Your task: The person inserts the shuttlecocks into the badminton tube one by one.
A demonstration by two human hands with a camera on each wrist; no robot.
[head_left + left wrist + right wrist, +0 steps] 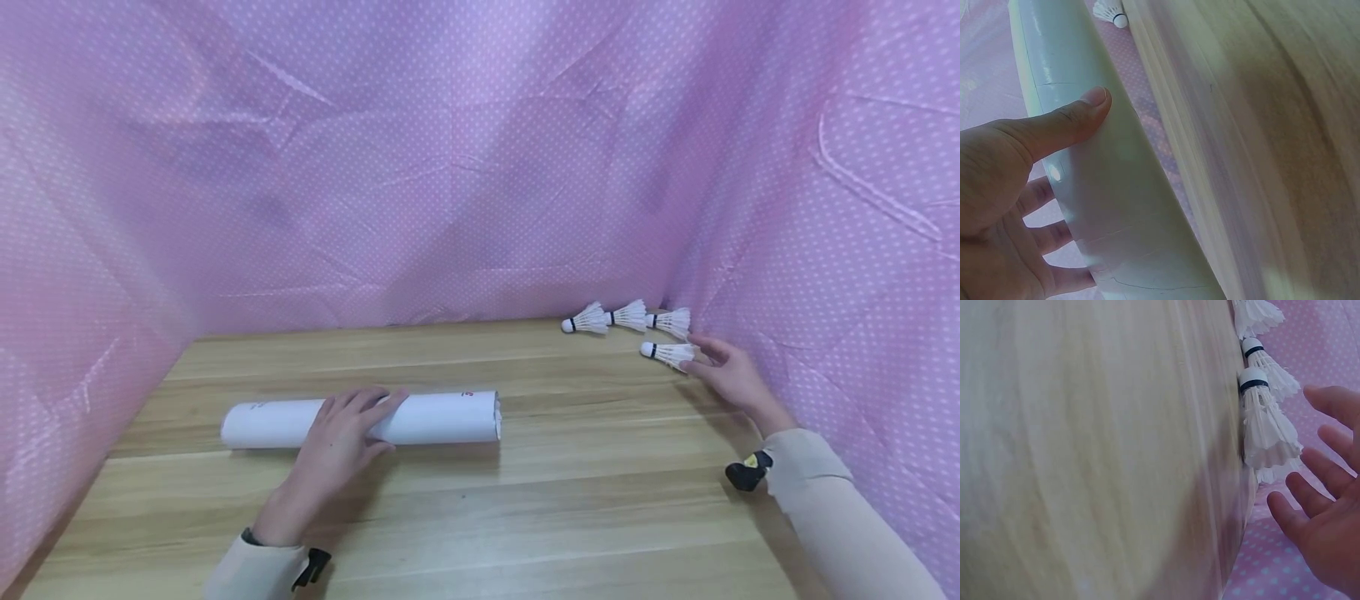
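Observation:
A long white shuttlecock tube [450,418] lies sideways on the table, left of the middle. My left hand [337,437] grips it around the middle; in the left wrist view the thumb [1075,122] lies along one side and the fingers reach behind the tube [1110,181]. Far to the right, my right hand [731,379] is at the feathered end of a white shuttlecock [670,354] lying on its side, its cork pointing left. In the right wrist view, the right hand's fingers [1316,494] are spread beside that shuttlecock's feathers [1269,434].
Behind the nearest shuttlecock, a row of three more [628,317] lies along the table's back edge, corks to the left. Pink dotted cloth [450,208] hangs behind the wooden table [562,500] and on both sides, close to the right arm.

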